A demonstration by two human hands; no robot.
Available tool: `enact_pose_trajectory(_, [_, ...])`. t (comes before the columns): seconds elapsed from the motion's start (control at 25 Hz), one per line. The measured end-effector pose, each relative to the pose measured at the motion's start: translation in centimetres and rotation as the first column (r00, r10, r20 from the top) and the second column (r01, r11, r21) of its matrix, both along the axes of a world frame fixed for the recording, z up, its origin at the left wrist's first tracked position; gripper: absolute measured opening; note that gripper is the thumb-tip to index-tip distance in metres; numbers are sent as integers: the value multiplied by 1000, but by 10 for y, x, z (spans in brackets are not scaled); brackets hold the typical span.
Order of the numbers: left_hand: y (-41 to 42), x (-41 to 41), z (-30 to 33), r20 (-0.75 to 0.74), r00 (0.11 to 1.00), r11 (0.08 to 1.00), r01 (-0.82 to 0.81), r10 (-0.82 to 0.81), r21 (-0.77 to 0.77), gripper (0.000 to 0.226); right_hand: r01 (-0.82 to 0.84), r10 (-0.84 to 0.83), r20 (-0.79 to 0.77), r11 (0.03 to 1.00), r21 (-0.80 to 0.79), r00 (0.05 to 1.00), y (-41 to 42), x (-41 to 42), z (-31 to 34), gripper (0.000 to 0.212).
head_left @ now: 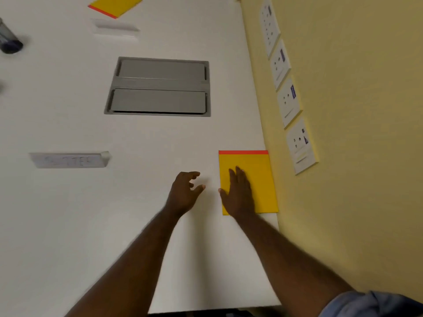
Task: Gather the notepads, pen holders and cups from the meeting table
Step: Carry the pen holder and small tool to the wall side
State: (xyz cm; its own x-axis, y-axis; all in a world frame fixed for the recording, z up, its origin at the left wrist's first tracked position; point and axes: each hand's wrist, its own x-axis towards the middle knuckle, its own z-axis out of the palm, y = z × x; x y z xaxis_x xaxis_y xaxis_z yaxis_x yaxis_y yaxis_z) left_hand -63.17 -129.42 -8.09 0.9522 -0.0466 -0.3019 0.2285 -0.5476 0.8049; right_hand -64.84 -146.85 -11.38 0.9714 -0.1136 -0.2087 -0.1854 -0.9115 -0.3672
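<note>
Near notepad (256, 170) lay flat at the table's (68, 225) right edge, beside the yellow wall (366, 202); long axis ran away from the person, red binding strip at the far end; right hand (238, 193) rested on it, fingers straight, gripping nothing; left hand (185, 193) hovered just beside, fingers loosely curled, empty; second notepad (116, 4) lay far off, angled; possibly a cup (9, 40) at far left, blurred.

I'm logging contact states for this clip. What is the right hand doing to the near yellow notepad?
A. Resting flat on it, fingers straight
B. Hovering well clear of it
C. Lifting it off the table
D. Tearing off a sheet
A: the right hand lies flat on the near yellow notepad, which still lies on the table.
</note>
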Motion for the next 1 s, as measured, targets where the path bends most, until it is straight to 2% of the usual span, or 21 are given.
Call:
enact_pose_trajectory(0.12, [62, -18, 23, 97, 995, 988, 11, -26, 154, 41, -194, 191, 54, 979, 55, 980, 55, -11, 9, 68])
enact_pose_trajectory(0.24, [123, -45, 48, 122, 992, 939, -21, -22, 342, 40, -371, 359, 108, 921, 122, 927, 102, -21, 21, 63])
enact_pose_trajectory(0.36, [177, -84, 71, 136, 990, 855, -89, 23, 510, 44, -504, 474, 177, 837, 212, 862, 156, -34, 46, 60])
enact_pose_trajectory(0.44, [199, -98, 85, 186, 982, 811, -116, 9, 574, 48, -537, 495, 216, 806, 249, 842, 181, -36, 59, 59])
enact_pose_trajectory(0.56, [244, -141, 114, 284, 957, 751, -227, 56, 620, 50, -620, 559, 276, 741, 259, 782, 234, -54, 89, 60])
enact_pose_trajectory(0.76, [307, -209, 141, 395, 904, 711, -387, 166, 587, 51, -741, 673, 314, 630, 231, 670, 303, -89, 126, 63])
enact_pose_trajectory(0.88, [334, -243, 152, 410, 881, 661, -455, 236, 597, 54, -793, 732, 306, 569, 217, 609, 338, -105, 141, 65])
enact_pose_trajectory(1.0, [359, -279, 157, 414, 853, 589, -520, 317, 619, 60, -863, 798, 329, 466, 196, 505, 380, -119, 151, 67])
